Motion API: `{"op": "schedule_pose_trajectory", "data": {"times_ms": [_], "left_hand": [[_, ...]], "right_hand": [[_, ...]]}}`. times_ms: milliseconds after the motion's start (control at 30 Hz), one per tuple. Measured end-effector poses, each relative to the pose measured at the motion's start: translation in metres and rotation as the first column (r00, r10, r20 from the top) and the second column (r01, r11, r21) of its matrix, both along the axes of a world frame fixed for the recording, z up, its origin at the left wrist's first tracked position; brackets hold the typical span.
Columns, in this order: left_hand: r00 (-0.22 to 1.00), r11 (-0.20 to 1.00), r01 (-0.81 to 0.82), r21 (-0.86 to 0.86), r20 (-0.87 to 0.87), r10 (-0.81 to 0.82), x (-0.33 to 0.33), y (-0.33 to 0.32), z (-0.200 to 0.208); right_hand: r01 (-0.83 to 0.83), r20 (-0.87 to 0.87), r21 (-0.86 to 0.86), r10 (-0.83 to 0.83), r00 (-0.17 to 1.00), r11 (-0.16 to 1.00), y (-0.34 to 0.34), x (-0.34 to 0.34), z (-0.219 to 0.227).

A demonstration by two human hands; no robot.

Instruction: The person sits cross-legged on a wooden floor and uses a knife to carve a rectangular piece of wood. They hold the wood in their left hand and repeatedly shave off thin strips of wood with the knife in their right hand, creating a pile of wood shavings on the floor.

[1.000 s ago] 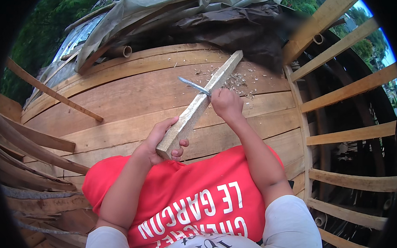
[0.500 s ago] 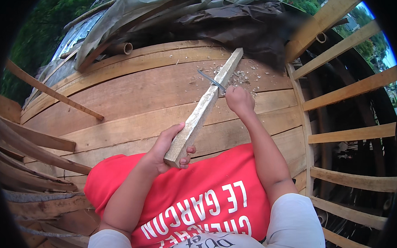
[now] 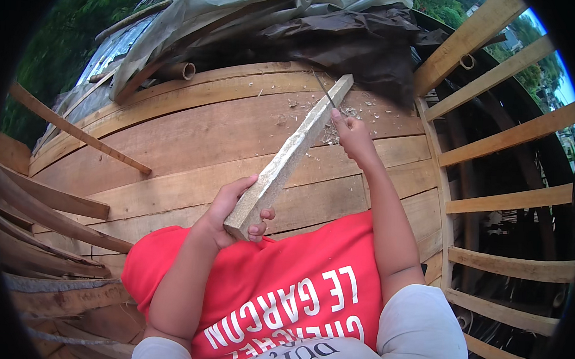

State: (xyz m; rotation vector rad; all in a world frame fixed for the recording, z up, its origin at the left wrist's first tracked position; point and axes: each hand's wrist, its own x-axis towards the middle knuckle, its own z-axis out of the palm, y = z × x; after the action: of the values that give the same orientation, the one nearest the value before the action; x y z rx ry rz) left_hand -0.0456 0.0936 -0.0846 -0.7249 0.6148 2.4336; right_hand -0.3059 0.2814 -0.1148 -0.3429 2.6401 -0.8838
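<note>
A long squared wooden stick (image 3: pixel 293 153) slants from near my lap up to the far right, its far end by the dark plastic sheet. My left hand (image 3: pixel 231 209) is wrapped round its near end, with the thumb on top and fingertips showing on the right side. In my right hand (image 3: pixel 353 139) is a knife (image 3: pixel 325 92); its thin blade points up and to the left, across the far part of the stick. The fist hides the handle. Pale wood shavings (image 3: pixel 350 112) lie scattered around the stick's far end.
Wooden floor planks (image 3: pixel 194 141) spread beneath the stick. On the right runs a slatted wooden railing (image 3: pixel 508 197); several loose boards (image 3: pixel 52 196) jut in from the left. Clear and dark plastic sheets (image 3: pixel 362 43) and a bamboo pole (image 3: pixel 180 71) lie along the far edge.
My right hand has moved the knife farther along the stick, and its blade now points more steeply away. The stick's near end, with my left hand, has shifted slightly left.
</note>
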Motion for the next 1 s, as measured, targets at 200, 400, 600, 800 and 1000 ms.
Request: {"op": "schedule_pose_trajectory", "data": {"times_ms": [200,400,600,800,1000], "left_hand": [[0.999,1.000,0.023,-0.017,-0.036,-0.023,-0.005,0.001,0.001],[0.999,0.999,0.023,-0.030,-0.023,-0.023,-0.003,0.001,-0.004],[0.999,0.998,0.028,-0.053,-0.023,-0.029,-0.004,0.001,-0.005],[0.998,0.997,0.040,-0.061,-0.040,-0.042,-0.006,0.002,-0.005],[0.999,0.996,0.033,-0.084,-0.031,-0.036,-0.005,0.003,-0.003]], "right_hand": [[-0.283,-0.052,-0.275,0.280,0.959,0.919,0.027,-0.003,-0.021],[-0.345,-0.018,-0.242,0.352,0.936,0.907,0.010,0.012,-0.019],[-0.362,0.062,-0.227,0.385,0.921,0.904,0.003,0.013,-0.018],[-0.360,0.087,-0.224,0.386,0.918,0.906,0.001,0.018,-0.021],[-0.381,0.070,-0.087,0.387,0.919,0.920,-0.004,0.029,-0.006]]}}
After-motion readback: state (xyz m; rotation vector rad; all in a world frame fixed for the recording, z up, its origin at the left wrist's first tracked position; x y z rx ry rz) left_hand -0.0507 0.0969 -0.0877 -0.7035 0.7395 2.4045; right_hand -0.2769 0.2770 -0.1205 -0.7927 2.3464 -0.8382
